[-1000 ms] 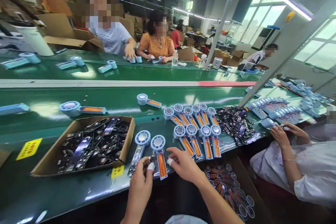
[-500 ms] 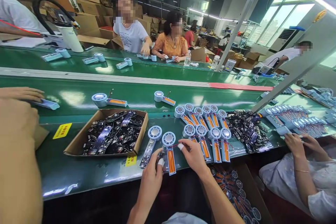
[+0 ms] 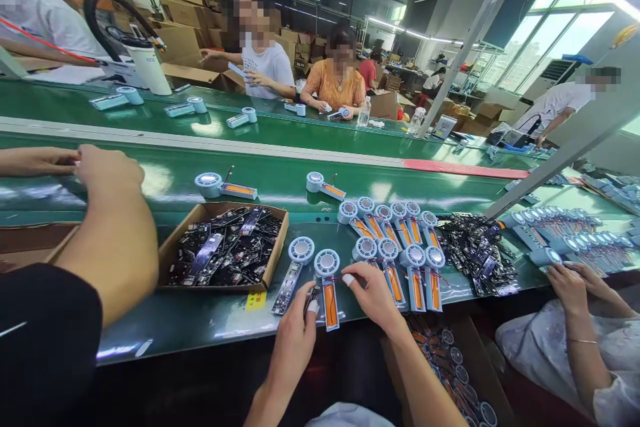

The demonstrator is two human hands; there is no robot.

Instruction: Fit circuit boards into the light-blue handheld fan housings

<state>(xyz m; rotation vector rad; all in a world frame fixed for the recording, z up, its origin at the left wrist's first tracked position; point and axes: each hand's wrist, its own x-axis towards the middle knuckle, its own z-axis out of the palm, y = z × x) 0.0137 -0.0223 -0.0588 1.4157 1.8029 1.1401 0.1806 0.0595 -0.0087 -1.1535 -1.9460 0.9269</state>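
My left hand [image 3: 294,330] grips a small black circuit board [image 3: 313,295] on edge between thumb and fingers. Opposite it, my right hand [image 3: 374,295] pinches a thin red wire [image 3: 340,278]; the wire's tip is hidden by the fingers. Between both hands lies a light-blue handheld fan [image 3: 327,263], its round head away from me and its opened handle showing an orange strip. Left of it rests another blue fan [image 3: 301,249], with a circuit board [image 3: 287,288] lying along its handle. White covers are on some of my fingertips.
A cardboard box [image 3: 166,250] of circuit boards stands left, a loose board pile [image 3: 477,257] right. Several opened fans [image 3: 414,255] lie beside my right hand. A co-worker's arm [image 3: 117,213] reaches in at left; another's hands [image 3: 567,280] work at right. A metal post [image 3: 453,67] slants across.
The view has shifted slightly. At left, the co-worker's arm has moved inward and its hands have come together. Across the belt, a person now holds up a light-blue piece. My hands keep their grips.
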